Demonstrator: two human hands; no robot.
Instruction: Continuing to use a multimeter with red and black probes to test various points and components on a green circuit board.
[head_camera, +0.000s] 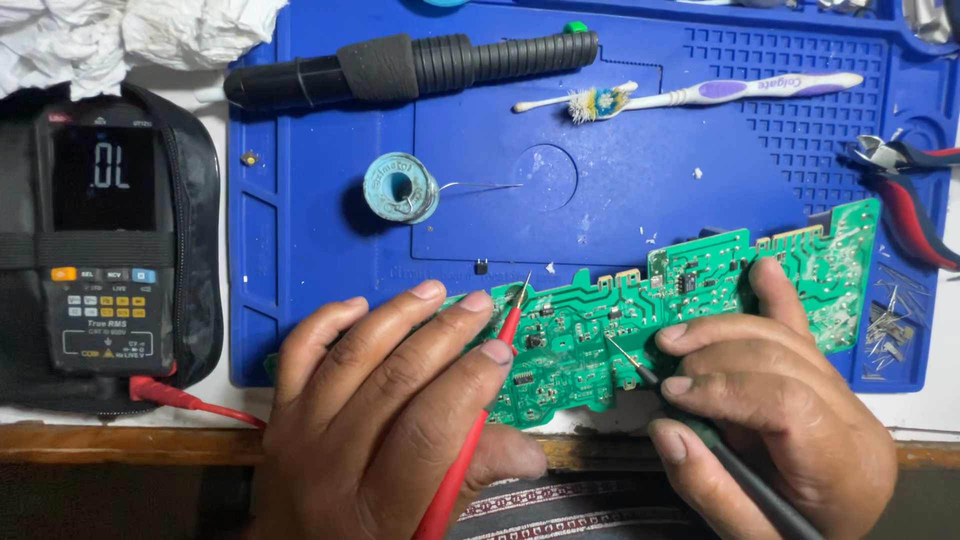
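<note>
The bench (120, 445) has a pale top and a brown wooden front edge. A blue silicone work mat (300, 120) covers most of it; the mat is matte, with raised rims, shallow rectangular trays on the left and a grid of small square cells at the upper right.

A digital multimeter (108, 240) sits in an open black soft case (200, 200) left of the mat; its dark screen is lit. A red lead (195, 404) runs from its lower end along the bench.

The green circuit board (640, 320) lies tilted across the lower right part of the mat, its near edge overhanging towards the bench edge. It is long and irregular in outline, glossy, with pale traces, solder points and small black chips.

The left hand (390, 420) grasps a red probe (470, 450) between its fingers, with the metal tip on the left end of the board. The right hand (780, 410) grasps a black probe (720, 460), tip touching the middle of the board, while its index finger rests on the board.

A black ribbed soldering-iron handle (410, 65) lies at the top of the mat. Crumpled white cloth (130, 35) lies at the upper left. A white and purple toothbrush (700, 93) has frayed bristles. Red-handled cutters (905, 190) lie at the right edge. A small spool of solder wire (400, 187) is round and blue-grey. Clipped metal pins (885, 325) lie in a right-hand tray.
</note>
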